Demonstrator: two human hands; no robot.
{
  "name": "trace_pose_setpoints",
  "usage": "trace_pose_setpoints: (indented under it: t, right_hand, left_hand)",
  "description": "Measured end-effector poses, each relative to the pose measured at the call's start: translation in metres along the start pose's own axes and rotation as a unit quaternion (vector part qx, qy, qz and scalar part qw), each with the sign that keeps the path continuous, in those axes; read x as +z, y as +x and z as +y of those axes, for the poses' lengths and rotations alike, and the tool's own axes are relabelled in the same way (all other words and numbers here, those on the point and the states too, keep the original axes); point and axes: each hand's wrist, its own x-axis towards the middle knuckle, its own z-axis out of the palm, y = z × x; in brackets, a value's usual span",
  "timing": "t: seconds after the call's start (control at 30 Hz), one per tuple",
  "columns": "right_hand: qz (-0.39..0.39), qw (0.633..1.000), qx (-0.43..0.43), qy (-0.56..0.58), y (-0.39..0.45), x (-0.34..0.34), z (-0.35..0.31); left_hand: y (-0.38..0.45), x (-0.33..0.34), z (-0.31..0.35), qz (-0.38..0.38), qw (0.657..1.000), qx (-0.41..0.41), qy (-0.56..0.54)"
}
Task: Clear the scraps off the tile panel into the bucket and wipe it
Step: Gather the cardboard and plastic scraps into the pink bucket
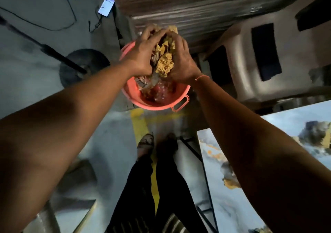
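Both hands were up over the bucket, centre frame. Left hand and right hand were cupped toward each other, fingers curled round a wad of scraps squeezed between them. The scraps were crumpled tan paper with some clear wrap and grey bits hanging out the bottom. The wad sat directly above the bucket's mouth, lower end just inside the rim line.

The bucket was pink plastic, on the floor, with a handle sticking out at its lower right. It already held red and clear wrapping.

The tile panel ran along the lower right of the frame, pale marbled surface with dark and rust-coloured patches. The right forearm crossed over it. A thin cord was on the right wrist.

A phone with a lit screen lay at the upper left, cables trailing near it. A round dark base with a pole stood left of the bucket. Feet were on a yellow floor line, lower centre.
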Motion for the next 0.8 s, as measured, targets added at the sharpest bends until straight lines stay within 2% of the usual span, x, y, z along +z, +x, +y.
trace_pose_setpoints:
  t: [0.27, 0.37, 0.57, 0.8]
  right_hand:
    - [-0.050, 0.994, 0.090, -0.023, 0.042, 0.078, 0.097]
    - [-0.075, 0.991, 0.100, -0.054, 0.053, 0.097, 0.120]
    - [-0.111, 0.983, 0.127, -0.065, 0.053, 0.108, 0.140]
    - [-0.109, 0.983, 0.142, -0.026, 0.034, 0.099, 0.147]
  left_hand:
    - [0.021, 0.087, -0.076, -0.056, 0.995, -0.088, -0.005]
    - [0.023, 0.107, -0.096, -0.064, 0.991, -0.113, -0.009]
    - [0.026, 0.125, -0.120, -0.087, 0.989, -0.117, -0.004]
    - [0.017, 0.117, -0.117, -0.077, 0.989, -0.129, -0.007]
